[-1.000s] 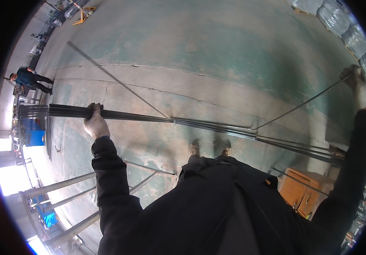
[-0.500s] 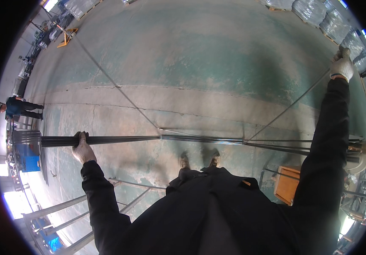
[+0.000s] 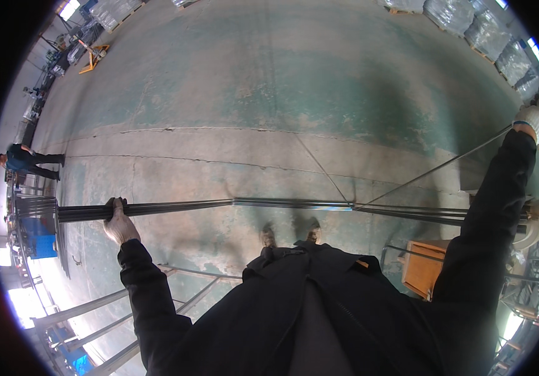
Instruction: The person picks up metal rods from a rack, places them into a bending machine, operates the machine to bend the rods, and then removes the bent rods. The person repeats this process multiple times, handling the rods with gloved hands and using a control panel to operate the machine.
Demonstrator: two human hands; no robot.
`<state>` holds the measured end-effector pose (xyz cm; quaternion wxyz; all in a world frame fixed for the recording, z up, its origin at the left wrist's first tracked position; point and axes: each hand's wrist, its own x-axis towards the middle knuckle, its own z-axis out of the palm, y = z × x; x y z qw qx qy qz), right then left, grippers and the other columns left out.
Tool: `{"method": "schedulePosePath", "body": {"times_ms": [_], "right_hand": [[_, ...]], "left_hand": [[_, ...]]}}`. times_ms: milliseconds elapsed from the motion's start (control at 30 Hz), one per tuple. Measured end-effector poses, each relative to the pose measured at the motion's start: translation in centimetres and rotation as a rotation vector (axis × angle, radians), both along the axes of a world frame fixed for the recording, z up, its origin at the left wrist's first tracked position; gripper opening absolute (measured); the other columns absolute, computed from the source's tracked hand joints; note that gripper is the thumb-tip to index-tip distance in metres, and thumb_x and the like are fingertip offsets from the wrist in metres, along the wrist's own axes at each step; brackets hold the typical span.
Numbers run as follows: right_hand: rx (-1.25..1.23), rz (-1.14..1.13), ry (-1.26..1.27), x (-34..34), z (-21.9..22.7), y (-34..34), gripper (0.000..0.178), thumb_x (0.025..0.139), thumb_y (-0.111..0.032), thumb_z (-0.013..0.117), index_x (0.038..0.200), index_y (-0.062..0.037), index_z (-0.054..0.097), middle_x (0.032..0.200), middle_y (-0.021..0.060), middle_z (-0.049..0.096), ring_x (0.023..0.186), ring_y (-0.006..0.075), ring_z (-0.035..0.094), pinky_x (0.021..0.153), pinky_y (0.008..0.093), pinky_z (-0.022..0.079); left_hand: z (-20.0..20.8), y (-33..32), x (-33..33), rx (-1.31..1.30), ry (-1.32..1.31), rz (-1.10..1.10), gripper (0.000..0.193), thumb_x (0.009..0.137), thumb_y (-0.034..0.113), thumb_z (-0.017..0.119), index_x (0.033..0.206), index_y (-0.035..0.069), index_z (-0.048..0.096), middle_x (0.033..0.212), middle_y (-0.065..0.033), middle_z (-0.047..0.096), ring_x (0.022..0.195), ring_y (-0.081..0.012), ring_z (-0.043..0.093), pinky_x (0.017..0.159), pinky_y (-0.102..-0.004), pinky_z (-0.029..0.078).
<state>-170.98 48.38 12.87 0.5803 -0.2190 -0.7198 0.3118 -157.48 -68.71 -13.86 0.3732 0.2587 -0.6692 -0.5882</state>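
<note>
Near: the person's dark jacket filled the lower frame, two shoes [image 3: 288, 235] just past it on the floor [image 3: 269, 94]. Floor was worn concrete, bare grey-tan underfoot, patchy green paint farther out, with long cracks running across.

Left hand [image 3: 119, 222], in a pale glove, was closed around a bundle of long thin steel rods [image 3: 175, 207]. The bundle ran level across the view in front of the feet, dark and bunched at the left end, glinting and spreading slightly toward the right.

Right hand [image 3: 533, 122], also gloved, was raised out to the side and gripped the end of a single rod [image 3: 432, 170]; that rod slanted down to meet the bundle near its middle. Another lone rod [image 3: 323, 168] lay on the floor beyond.

Lower left: pale metal rails [image 3: 88, 307] of a rack. Lower right: an orange wooden box [image 3: 423, 272], contents not discernible.

Left edge: a blue bin [image 3: 41, 238] beside the rod ends; a person in blue [image 3: 28, 161] farther off.

Far: wrapped pallet stacks [image 3: 482, 37] along the top right, an orange stand [image 3: 94, 56] top left.
</note>
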Motion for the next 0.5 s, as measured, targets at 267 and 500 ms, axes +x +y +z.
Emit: {"method": "schedulePosePath", "body": {"times_ms": [267, 500], "right_hand": [[-0.234, 0.489, 0.293, 1.3, 0.5, -32.9, 0.04, 0.117, -0.041, 0.07, 0.112, -0.0041, 0.083, 0.093, 0.0033, 0.079, 0.078, 0.0139, 0.069, 0.07, 0.0289, 0.052], [-0.318, 1.032, 0.207, -4.1, -7.1, -58.4, 0.025, 0.113, -0.025, 0.077, 0.114, -0.0003, 0.081, 0.093, 0.0054, 0.076, 0.076, 0.0142, 0.069, 0.067, 0.03, 0.056]], "left_hand": [[0.3, 0.3, 0.2, -0.05, -0.055, 0.002, 0.022, 0.108, 0.007, 0.08, 0.127, -0.004, 0.078, 0.117, -0.0115, 0.08, 0.107, -0.0226, 0.079, 0.1, -0.0358, 0.063], [1.1, 1.5, 0.5, -0.009, -0.045, -0.002, 0.022, 0.108, 0.008, 0.08, 0.126, -0.004, 0.078, 0.117, -0.0121, 0.081, 0.107, -0.0227, 0.079, 0.101, -0.0357, 0.063]]}}
